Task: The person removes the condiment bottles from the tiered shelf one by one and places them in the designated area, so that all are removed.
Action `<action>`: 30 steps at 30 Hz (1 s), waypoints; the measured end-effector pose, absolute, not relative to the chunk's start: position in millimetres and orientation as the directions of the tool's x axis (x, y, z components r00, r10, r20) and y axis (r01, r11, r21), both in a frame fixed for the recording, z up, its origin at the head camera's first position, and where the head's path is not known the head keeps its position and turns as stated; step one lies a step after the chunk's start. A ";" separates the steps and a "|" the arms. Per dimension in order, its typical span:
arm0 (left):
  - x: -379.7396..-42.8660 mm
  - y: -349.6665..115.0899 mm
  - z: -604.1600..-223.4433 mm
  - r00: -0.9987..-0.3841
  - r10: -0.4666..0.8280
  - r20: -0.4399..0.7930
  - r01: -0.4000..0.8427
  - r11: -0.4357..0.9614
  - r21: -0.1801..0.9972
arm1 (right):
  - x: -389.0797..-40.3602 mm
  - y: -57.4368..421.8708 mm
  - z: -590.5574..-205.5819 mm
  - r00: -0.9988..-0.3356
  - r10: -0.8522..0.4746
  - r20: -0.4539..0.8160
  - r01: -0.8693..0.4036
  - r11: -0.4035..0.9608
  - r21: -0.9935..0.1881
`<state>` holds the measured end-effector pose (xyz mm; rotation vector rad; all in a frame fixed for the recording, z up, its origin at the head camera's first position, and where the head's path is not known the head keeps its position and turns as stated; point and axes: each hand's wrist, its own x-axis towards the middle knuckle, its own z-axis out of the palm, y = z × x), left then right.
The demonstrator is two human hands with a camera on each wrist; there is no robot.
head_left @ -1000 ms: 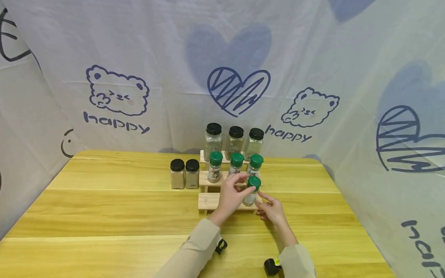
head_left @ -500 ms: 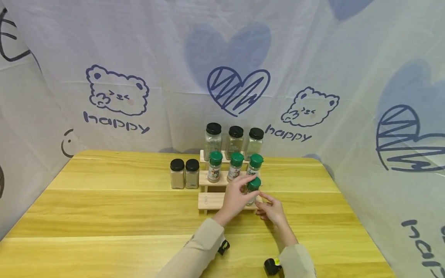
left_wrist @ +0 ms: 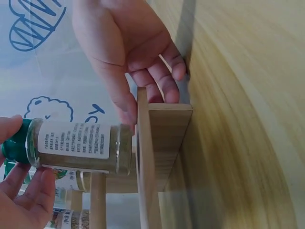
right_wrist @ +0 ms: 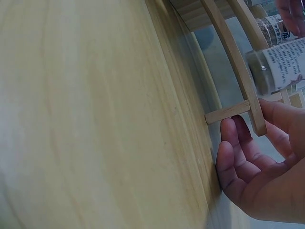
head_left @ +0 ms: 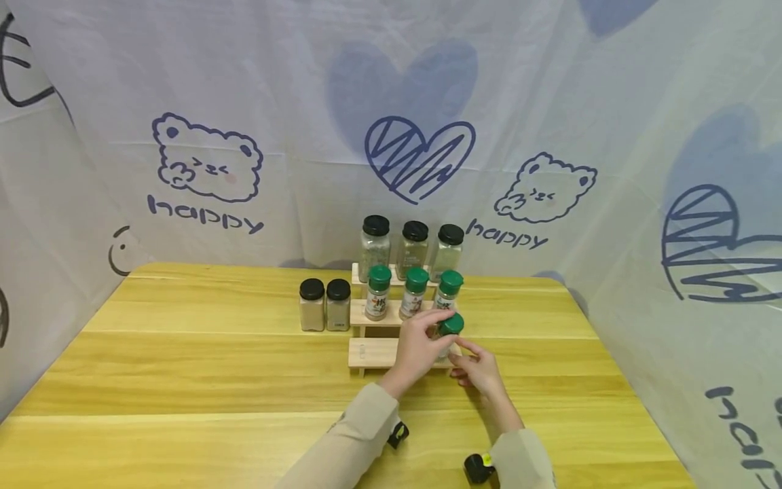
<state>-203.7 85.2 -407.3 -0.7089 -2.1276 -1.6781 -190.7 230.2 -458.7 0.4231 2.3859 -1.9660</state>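
Observation:
A three-step wooden rack [head_left: 371, 353] stands on the table. My left hand [head_left: 417, 348] pinches the green cap [head_left: 451, 323] of a spice jar [left_wrist: 86, 145] with a printed white label. The jar is upright at the right end of the lowest step, its base at the board; I cannot tell if it touches. My right hand [head_left: 479, 372] holds that step's right end, with curled fingers [right_wrist: 228, 131] against the leg. Green-capped jars [head_left: 377, 295] line the middle step, and black-capped jars [head_left: 375, 250] the top one.
Two square black-capped jars [head_left: 312, 307] stand on the table [head_left: 201, 367] just left of the rack. Behind the table hangs a pale cloth [head_left: 293, 81] with hearts and bears. A black wrist camera [head_left: 478, 468] sits by the right sleeve.
My left hand has shifted slightly to the right with the spice jar, nearer the end of the lowest step. My right hand stays at the rack's end.

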 end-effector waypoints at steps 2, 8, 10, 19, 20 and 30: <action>-202.4 83.8 -404.9 -0.817 0.173 0.551 0.575 0.162 0.802 | -191.0 230.1 -458.6 -0.964 0.191 -0.187 0.220 0.170 -0.961; -200.5 75.0 -397.1 -0.809 0.173 0.561 0.583 0.118 0.804 | -191.1 229.8 -457.2 -0.964 0.192 -0.186 0.219 0.168 -0.961; -200.2 71.5 -396.1 -0.813 0.170 0.557 0.578 0.116 0.808 | -190.7 229.8 -457.1 -0.964 0.191 -0.185 0.218 0.170 -0.961; -196.2 53.8 -396.1 -0.830 0.133 0.541 0.554 0.086 0.828 | -189.6 228.9 -457.9 -0.963 0.187 -0.192 0.226 0.184 -0.957; -196.1 51.6 -396.7 -0.834 0.125 0.537 0.548 0.085 0.832 | -189.4 228.8 -458.1 -0.964 0.186 -0.191 0.225 0.184 -0.957; -191.7 29.7 -386.8 -0.853 0.050 0.520 0.522 0.092 0.848 | -188.6 229.4 -457.9 -0.965 0.181 -0.188 0.219 0.174 -0.960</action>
